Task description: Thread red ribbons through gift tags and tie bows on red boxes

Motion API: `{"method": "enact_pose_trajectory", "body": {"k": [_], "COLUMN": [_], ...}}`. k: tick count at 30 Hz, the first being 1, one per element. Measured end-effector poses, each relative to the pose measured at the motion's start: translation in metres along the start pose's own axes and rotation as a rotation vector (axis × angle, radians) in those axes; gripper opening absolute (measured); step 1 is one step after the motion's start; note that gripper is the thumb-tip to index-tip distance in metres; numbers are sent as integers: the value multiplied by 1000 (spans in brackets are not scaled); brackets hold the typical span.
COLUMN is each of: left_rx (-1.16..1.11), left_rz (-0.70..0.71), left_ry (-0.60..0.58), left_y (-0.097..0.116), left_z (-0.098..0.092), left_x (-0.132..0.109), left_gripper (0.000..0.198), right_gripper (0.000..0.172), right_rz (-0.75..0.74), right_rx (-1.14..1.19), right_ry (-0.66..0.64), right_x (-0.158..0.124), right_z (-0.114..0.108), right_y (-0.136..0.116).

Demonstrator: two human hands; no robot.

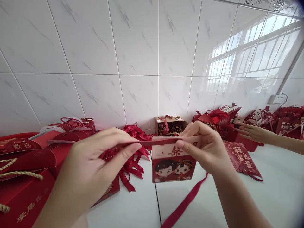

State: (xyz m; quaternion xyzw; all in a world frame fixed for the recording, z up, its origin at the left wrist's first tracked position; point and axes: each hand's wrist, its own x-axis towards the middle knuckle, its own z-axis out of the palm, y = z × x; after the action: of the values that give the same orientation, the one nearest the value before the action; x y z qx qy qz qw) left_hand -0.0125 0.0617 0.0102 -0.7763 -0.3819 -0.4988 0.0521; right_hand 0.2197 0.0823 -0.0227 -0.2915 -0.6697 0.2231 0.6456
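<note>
A small red gift box [174, 165] with a cartoon couple printed on its front is held up in front of me. My left hand [95, 164] pinches a red ribbon [152, 142] that runs flat across the top of the box. My right hand [206, 148] pinches the ribbon and the box's top edge from the right. The ribbon's long tail [184, 202] hangs down to the white floor below the box.
Red gift bags with rope handles [23, 186] lie at the left. A heap of red ribbons [133, 158] and an open cardboard box [170, 125] sit by the tiled wall. Another person's hand [251, 131] reaches among red boxes [220, 118] at the right. A flat red bag [242, 160] lies nearby.
</note>
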Motion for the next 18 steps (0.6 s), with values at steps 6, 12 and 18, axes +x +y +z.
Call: {"method": "enact_pose_trajectory", "body": {"k": [6,12,18], "left_rx": [-319,-273,-188], "left_rz": [-294,-42,111], "left_ry": [410,127,-190], "left_y": [33,22,13], "left_z": [15,7,-2], "left_x": [-2,-6,-4], "left_gripper": [4,9,23], "right_gripper": [20,19,20], "right_rz": [-228,-491,-592], "right_rx": [35,-55,-209], "right_ry": [-433,-461,-352], "right_x": [-10,-14,-9], "right_z": [17,20,8], "right_y": [-2,0,-7]}}
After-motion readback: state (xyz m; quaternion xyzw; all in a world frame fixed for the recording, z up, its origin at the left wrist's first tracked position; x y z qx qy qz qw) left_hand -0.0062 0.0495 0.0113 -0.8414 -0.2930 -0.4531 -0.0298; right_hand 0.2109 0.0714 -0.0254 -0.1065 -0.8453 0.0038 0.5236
